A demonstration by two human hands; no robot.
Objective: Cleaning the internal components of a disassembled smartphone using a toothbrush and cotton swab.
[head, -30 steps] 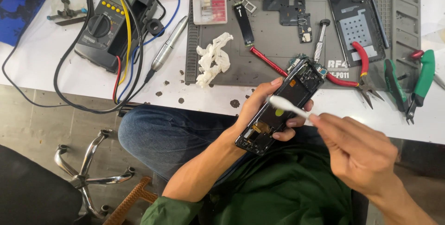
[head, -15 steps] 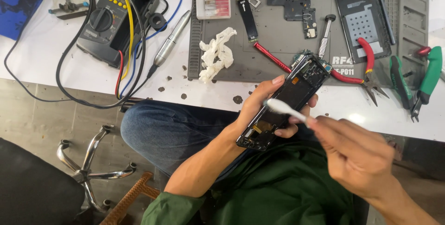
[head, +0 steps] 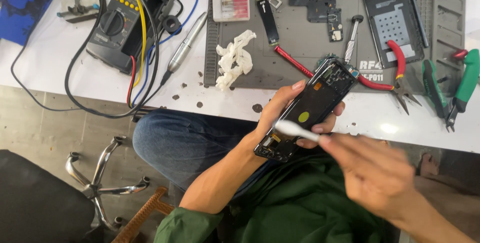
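Fingers of the right hand [head: 380,178], blurred, pinch one white brush [head: 296,130] whose tip lies on the single opened phone [head: 310,108], which the left hand [head: 285,110] clasps from beneath, above the lap. Beyond, on the grey mat [head: 300,43]: one crumpled tissue [head: 234,58], one red-handled pliers [head: 397,70], one screwdriver [head: 351,38]. Farthest left sits one multimeter [head: 120,28].

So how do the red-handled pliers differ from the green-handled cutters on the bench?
The red-handled pliers lie partly on the grey mat, while the green-handled cutters lie off it on the white bench. The pliers' handles are slimmer, the cutters' chunkier. Both lie untouched, tips pointing toward the person.
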